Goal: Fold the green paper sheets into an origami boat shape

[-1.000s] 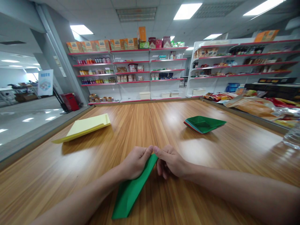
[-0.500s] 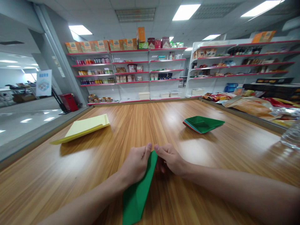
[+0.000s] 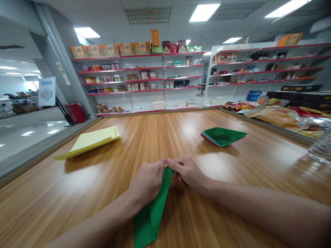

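Note:
A folded strip of green paper point(image 3: 152, 215) slants up from the lower edge of the view, its far end narrow. My left hand point(image 3: 147, 182) is closed around its left side, thumb near the far tip. With thumb and fingers pinched, my right hand point(image 3: 187, 172) grips the same tip from the right. Both thumb tips meet there, and the fingers beneath are partly hidden. Beyond my right hand lies a stack of folded paper point(image 3: 223, 136), green on top with red and blue edges below. Pale yellow paper point(image 3: 93, 139) with a raised front fold rests at the left.
The wood-grain table point(image 3: 139, 137) has a raised border. Snack bags point(image 3: 274, 115) and a clear plastic item point(image 3: 322, 148) are along the right side. Behind the table stand stocked shelves point(image 3: 144, 79). A red box point(image 3: 74, 113) is on the floor at left.
My right hand has shifted slightly left, and its thumb now meets my left thumb at the paper's tip. The green paper has moved a little left. The other papers stay put.

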Action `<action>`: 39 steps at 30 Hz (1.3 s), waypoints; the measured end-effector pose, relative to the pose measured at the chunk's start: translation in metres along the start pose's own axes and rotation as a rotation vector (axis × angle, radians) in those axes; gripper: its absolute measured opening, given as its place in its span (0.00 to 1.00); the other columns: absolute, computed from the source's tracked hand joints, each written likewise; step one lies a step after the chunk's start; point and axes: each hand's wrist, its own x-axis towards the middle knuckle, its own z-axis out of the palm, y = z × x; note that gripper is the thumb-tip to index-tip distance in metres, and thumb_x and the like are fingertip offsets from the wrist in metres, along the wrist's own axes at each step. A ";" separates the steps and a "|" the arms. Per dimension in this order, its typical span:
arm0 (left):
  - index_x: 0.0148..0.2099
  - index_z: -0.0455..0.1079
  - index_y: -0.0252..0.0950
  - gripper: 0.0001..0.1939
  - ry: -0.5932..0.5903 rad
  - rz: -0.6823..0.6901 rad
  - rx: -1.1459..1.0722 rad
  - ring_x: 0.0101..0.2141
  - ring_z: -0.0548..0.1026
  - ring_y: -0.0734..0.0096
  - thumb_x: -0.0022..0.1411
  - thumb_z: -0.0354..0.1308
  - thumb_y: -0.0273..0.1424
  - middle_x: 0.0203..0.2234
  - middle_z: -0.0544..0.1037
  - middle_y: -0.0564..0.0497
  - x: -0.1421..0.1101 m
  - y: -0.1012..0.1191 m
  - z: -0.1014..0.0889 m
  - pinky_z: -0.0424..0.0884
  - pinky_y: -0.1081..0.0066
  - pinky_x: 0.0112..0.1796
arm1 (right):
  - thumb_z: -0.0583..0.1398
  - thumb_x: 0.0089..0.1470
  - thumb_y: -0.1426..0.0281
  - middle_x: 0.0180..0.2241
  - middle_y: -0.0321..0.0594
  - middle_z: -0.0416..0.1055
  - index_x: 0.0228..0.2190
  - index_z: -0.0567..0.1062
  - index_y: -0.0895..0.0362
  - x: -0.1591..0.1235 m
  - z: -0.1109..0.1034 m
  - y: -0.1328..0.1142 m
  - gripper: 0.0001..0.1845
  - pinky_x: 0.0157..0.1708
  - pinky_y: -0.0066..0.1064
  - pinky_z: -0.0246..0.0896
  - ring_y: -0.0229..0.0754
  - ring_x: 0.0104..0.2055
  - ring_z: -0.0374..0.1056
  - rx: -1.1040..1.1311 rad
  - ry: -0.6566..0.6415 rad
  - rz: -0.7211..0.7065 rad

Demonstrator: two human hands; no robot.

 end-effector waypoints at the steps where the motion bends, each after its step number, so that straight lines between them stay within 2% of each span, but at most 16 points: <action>1: 0.29 0.74 0.36 0.29 -0.009 -0.003 0.019 0.22 0.72 0.68 0.68 0.35 0.42 0.21 0.76 0.48 0.000 0.000 0.000 0.60 0.73 0.25 | 0.57 0.51 0.53 0.09 0.32 0.58 0.11 0.66 0.60 0.000 -0.001 0.000 0.28 0.11 0.22 0.42 0.29 0.11 0.53 0.012 -0.002 0.011; 4: 0.29 0.73 0.36 0.29 -0.033 0.004 0.011 0.22 0.72 0.69 0.68 0.35 0.42 0.20 0.76 0.49 0.001 0.001 -0.001 0.60 0.73 0.26 | 0.57 0.51 0.54 0.08 0.32 0.57 0.10 0.65 0.59 0.002 -0.003 0.003 0.28 0.10 0.23 0.39 0.29 0.10 0.51 0.156 -0.057 0.074; 8: 0.30 0.75 0.36 0.29 -0.099 0.051 -0.142 0.24 0.73 0.70 0.68 0.35 0.41 0.22 0.77 0.51 0.003 0.003 -0.003 0.62 0.74 0.30 | 0.59 0.50 0.57 0.06 0.30 0.52 0.08 0.62 0.59 0.004 -0.005 0.008 0.28 0.09 0.23 0.37 0.28 0.09 0.47 0.407 -0.198 0.153; 11: 0.29 0.75 0.35 0.30 -0.092 0.042 -0.217 0.24 0.72 0.71 0.68 0.35 0.41 0.21 0.76 0.51 0.005 0.003 -0.002 0.63 0.74 0.30 | 0.57 0.52 0.56 0.05 0.28 0.48 0.07 0.60 0.59 0.005 -0.005 0.009 0.30 0.10 0.23 0.36 0.29 0.09 0.48 0.485 -0.260 0.181; 15: 0.25 0.72 0.33 0.31 0.004 -0.038 -0.164 0.22 0.70 0.71 0.67 0.36 0.43 0.18 0.74 0.50 0.005 0.000 0.001 0.62 0.74 0.27 | 0.55 0.53 0.50 0.07 0.29 0.53 0.10 0.62 0.59 0.002 0.001 0.009 0.31 0.10 0.22 0.38 0.29 0.09 0.50 0.338 -0.172 0.078; 17: 0.23 0.72 0.33 0.31 0.014 -0.063 -0.170 0.22 0.71 0.70 0.67 0.36 0.43 0.18 0.74 0.50 0.004 -0.001 0.002 0.63 0.73 0.27 | 0.54 0.52 0.48 0.08 0.31 0.56 0.12 0.64 0.60 -0.001 0.004 0.009 0.32 0.09 0.22 0.40 0.29 0.10 0.52 0.224 -0.209 0.028; 21: 0.19 0.71 0.35 0.34 -0.085 -0.054 -0.287 0.23 0.73 0.70 0.67 0.34 0.43 0.17 0.75 0.49 0.002 0.001 0.001 0.65 0.73 0.31 | 0.49 0.56 0.47 0.08 0.33 0.57 0.14 0.70 0.62 -0.008 0.004 0.006 0.35 0.10 0.22 0.43 0.29 0.10 0.53 0.073 -0.335 -0.037; 23: 0.19 0.72 0.36 0.35 -0.140 -0.029 -0.357 0.24 0.74 0.70 0.68 0.33 0.42 0.17 0.76 0.50 0.001 0.002 0.002 0.66 0.74 0.32 | 0.47 0.57 0.47 0.08 0.33 0.58 0.15 0.70 0.62 -0.011 0.003 0.004 0.36 0.11 0.21 0.45 0.29 0.10 0.54 0.023 -0.354 -0.063; 26: 0.18 0.71 0.36 0.35 -0.152 -0.020 -0.414 0.24 0.74 0.70 0.68 0.33 0.42 0.17 0.76 0.50 -0.001 0.003 0.003 0.66 0.74 0.32 | 0.45 0.57 0.46 0.09 0.34 0.59 0.15 0.69 0.62 -0.014 0.003 0.001 0.37 0.10 0.20 0.46 0.30 0.11 0.56 -0.012 -0.340 -0.085; 29: 0.17 0.66 0.35 0.33 -0.060 -0.082 -0.409 0.20 0.69 0.72 0.67 0.35 0.43 0.14 0.71 0.52 0.000 0.003 0.005 0.63 0.74 0.26 | 0.45 0.56 0.45 0.11 0.35 0.60 0.15 0.67 0.62 -0.016 0.007 -0.002 0.36 0.11 0.20 0.48 0.30 0.12 0.57 0.011 -0.357 -0.100; 32: 0.17 0.59 0.35 0.29 0.052 -0.149 -0.380 0.17 0.64 0.74 0.65 0.40 0.46 0.12 0.65 0.54 0.002 0.001 0.006 0.57 0.74 0.20 | 0.45 0.56 0.45 0.13 0.36 0.62 0.16 0.66 0.61 -0.019 0.010 -0.004 0.36 0.11 0.20 0.50 0.30 0.14 0.58 0.013 -0.464 -0.119; 37: 0.19 0.60 0.35 0.30 -0.088 -0.180 -0.516 0.18 0.67 0.72 0.64 0.37 0.48 0.13 0.68 0.53 0.000 0.002 0.004 0.60 0.74 0.20 | 0.45 0.56 0.45 0.15 0.37 0.62 0.19 0.66 0.62 -0.022 0.009 -0.002 0.34 0.11 0.19 0.51 0.31 0.14 0.60 -0.004 -0.525 -0.106; 39: 0.19 0.60 0.35 0.30 -0.097 -0.186 -0.528 0.17 0.67 0.72 0.64 0.36 0.48 0.13 0.68 0.53 -0.002 0.002 0.004 0.60 0.74 0.20 | 0.45 0.57 0.45 0.15 0.36 0.62 0.20 0.66 0.62 -0.022 0.008 -0.002 0.33 0.11 0.19 0.51 0.31 0.14 0.60 -0.001 -0.528 -0.123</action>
